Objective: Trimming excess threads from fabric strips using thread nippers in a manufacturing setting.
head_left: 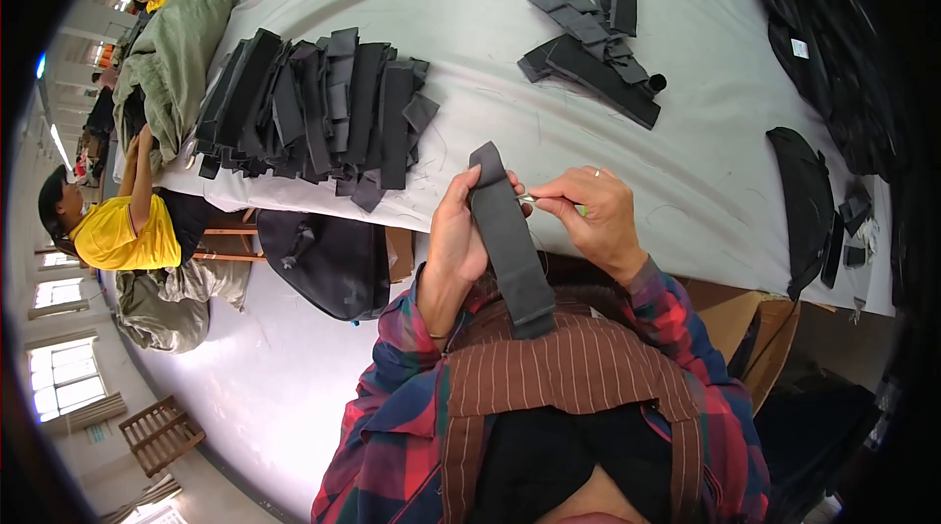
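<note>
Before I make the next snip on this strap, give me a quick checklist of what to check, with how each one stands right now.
1. Strap held firm: the left hand grips the dark strap along its edge. Ok.
2. Tool in hand: the right hand pinches a small metal tool at the strap's edge. Ok.
3. Tool's tip clear of the left fingers: too small to see. Cannot tell.
4. Strap's lower end free: it hangs onto the striped apron. Ok.
5. Pile of dark strips on the grey table: lies apart from both hands. Ok.
</note>
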Action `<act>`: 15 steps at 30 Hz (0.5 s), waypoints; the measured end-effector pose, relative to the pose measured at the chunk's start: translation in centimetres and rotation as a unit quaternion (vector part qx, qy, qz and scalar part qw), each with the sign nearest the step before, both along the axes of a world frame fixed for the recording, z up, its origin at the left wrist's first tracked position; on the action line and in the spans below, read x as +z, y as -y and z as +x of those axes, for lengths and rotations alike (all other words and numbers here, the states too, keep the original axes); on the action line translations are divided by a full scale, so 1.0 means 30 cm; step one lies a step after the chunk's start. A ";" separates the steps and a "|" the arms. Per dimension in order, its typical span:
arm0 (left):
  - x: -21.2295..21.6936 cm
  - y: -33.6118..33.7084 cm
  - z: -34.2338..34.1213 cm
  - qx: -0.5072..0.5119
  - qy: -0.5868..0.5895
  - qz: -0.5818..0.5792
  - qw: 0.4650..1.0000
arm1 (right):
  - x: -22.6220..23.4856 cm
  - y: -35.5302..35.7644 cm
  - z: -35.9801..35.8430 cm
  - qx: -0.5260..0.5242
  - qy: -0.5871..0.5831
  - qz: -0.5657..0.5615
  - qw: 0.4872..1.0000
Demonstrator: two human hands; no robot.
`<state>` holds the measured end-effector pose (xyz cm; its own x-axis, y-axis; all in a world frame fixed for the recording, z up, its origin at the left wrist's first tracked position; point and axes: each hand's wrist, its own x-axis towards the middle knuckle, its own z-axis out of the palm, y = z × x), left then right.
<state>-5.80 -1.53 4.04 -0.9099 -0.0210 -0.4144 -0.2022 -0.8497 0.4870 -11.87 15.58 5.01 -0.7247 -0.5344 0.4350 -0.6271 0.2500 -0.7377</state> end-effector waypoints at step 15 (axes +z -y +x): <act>0.022 0.037 -0.002 -0.032 -0.051 0.012 0.998 | 0.034 0.068 0.054 0.049 0.020 0.009 0.999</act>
<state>-5.86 -2.64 4.71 -0.9464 0.0477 -0.3194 -0.2071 -0.8484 0.4871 -10.27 13.54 6.04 -0.6847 -0.6114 0.3967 -0.6201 0.2027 -0.7579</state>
